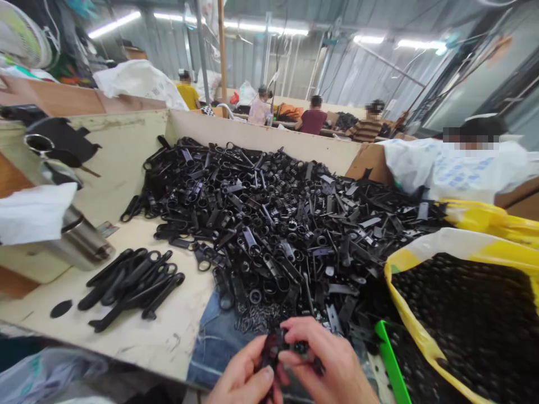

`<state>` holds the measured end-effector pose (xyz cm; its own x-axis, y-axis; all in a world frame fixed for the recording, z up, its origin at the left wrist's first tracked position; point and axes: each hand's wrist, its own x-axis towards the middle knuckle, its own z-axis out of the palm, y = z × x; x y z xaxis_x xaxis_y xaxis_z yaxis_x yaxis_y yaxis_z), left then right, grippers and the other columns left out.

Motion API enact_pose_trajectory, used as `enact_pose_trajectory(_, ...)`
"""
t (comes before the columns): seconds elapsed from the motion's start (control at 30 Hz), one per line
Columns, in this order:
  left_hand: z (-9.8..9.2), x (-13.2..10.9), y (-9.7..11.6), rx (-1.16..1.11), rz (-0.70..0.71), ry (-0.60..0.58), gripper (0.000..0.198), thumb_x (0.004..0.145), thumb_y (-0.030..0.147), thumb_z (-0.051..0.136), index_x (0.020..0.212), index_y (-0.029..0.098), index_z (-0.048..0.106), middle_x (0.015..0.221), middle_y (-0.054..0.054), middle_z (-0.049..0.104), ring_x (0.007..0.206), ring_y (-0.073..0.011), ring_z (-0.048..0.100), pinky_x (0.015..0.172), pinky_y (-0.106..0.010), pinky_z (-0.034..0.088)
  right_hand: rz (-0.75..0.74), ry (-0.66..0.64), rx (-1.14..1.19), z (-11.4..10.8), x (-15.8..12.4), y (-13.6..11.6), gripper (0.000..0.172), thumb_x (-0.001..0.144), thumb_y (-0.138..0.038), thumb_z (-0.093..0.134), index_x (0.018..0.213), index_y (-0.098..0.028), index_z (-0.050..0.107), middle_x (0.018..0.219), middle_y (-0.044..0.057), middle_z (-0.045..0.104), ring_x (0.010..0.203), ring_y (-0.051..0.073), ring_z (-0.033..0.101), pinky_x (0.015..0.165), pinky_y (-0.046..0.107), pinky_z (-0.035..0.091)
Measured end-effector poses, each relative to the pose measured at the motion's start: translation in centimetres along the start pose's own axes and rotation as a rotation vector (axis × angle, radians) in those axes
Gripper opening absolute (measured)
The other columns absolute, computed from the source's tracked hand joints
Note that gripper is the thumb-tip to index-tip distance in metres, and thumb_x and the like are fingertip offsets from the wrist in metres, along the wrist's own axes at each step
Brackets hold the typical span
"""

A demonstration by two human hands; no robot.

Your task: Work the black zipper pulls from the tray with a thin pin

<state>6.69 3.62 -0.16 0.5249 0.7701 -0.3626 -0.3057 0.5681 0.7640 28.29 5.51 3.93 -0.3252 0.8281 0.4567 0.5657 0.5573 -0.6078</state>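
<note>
At the bottom middle, my left hand (248, 373) grips a small black plastic part (273, 347), its thumb pressed along the side. My right hand (322, 359) is closed at the same part from the right, fingers bent against it. Something dark also shows under the right fingers, too hidden to name. Both hands are over a piece of blue denim (210, 336) at the table's front edge. Just beyond them lies a little pile of small metal screws (256, 318), at the foot of a large heap of black plastic parts (252, 202).
Left lies a group of long black handle-like parts (135, 283), with a steel cup (84, 238) behind. To the right are a green tray (391, 359) and a yellow-white bag (421, 331) of small black pieces. Low board walls (252, 132) edge the table; several people sit beyond.
</note>
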Motion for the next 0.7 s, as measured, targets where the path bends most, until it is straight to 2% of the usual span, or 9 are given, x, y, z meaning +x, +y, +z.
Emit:
enact_pose_trajectory(0.1,0.0,0.0,-1.3,0.102,-0.049,0.023,0.078,0.08,0.072,0.08,0.135,0.017,0.067,0.082,-0.003,0.069,0.069,-0.0133,0.058,0.065,-0.026,0.043,-0.116,0.037,-0.064,1.8,-2.0,-0.7,0.019,0.11,-0.03,0.055,0.125,-0.021,0.061,0.102,0.006,0.08,0.069,0.013,0.079,0.062,0.015,0.062)
enact_pose_trajectory(0.17,-0.1,0.2,-2.5,0.162,-0.048,0.028,0.091,0.076,0.081,0.075,0.137,0.015,0.064,0.072,0.001,0.064,0.06,-0.0116,0.051,0.059,-0.025,0.038,-0.163,0.049,-0.094,2.2,-2.5,-0.7,0.02,0.111,-0.029,0.052,0.125,-0.02,0.064,0.105,0.009,0.08,0.086,0.017,0.082,0.071,0.016,0.064)
enact_pose_trajectory(0.3,-0.1,0.1,-4.1,0.162,-0.046,0.068,0.098,0.074,0.084,0.071,0.142,0.015,0.059,0.067,0.005,0.057,0.057,-0.0108,0.044,0.058,-0.026,0.036,-0.167,0.069,-0.072,2.4,-2.9,-0.7,0.02,0.109,-0.026,0.056,0.123,-0.019,0.069,0.103,0.01,0.08,0.086,0.017,0.082,0.073,0.015,0.065)
enact_pose_trajectory(0.4,0.2,-0.3,-4.0,0.161,-0.047,0.061,0.084,0.08,0.076,0.069,0.139,0.016,0.062,0.071,0.002,0.061,0.061,-0.0121,0.049,0.06,-0.026,0.036,-0.178,0.079,-0.061,2.3,-3.3,-0.8,0.021,0.108,-0.024,0.058,0.123,-0.019,0.071,0.101,0.011,0.079,0.082,0.018,0.082,0.073,0.016,0.065)
enact_pose_trajectory(0.6,0.5,-1.6,-2.5,0.226,-0.084,0.067,0.051,0.095,0.049,0.063,0.138,0.021,0.066,0.077,0.0,0.068,0.07,-0.0156,0.059,0.067,-0.027,0.045,-0.177,0.086,-0.071,2.1,-3.5,-1.1,0.021,0.111,-0.032,0.054,0.12,-0.02,0.069,0.088,0.008,0.077,0.068,0.016,0.08,0.061,0.016,0.064)
enact_pose_trajectory(0.63,0.6,-1.9,-2.3,0.251,-0.093,0.07,0.045,0.096,0.045,0.062,0.134,0.023,0.069,0.081,-0.001,0.071,0.073,-0.0166,0.061,0.068,-0.027,0.047,-0.166,0.087,-0.07,2.1,-3.6,-1.1,0.021,0.111,-0.034,0.055,0.119,-0.02,0.068,0.086,0.007,0.076,0.065,0.015,0.079,0.059,0.015,0.063)
enact_pose_trajectory(0.7,0.8,-2.5,-2.1,0.348,-0.064,0.074,0.029,0.092,0.04,0.066,0.114,0.025,0.078,0.1,-0.005,0.077,0.087,-0.0202,0.067,0.078,-0.029,0.052,-0.154,0.072,-0.082,2.5,-4.0,-1.0,0.021,0.111,-0.036,0.055,0.118,-0.02,0.068,0.083,0.006,0.075,0.063,0.015,0.078,0.056,0.015,0.062)
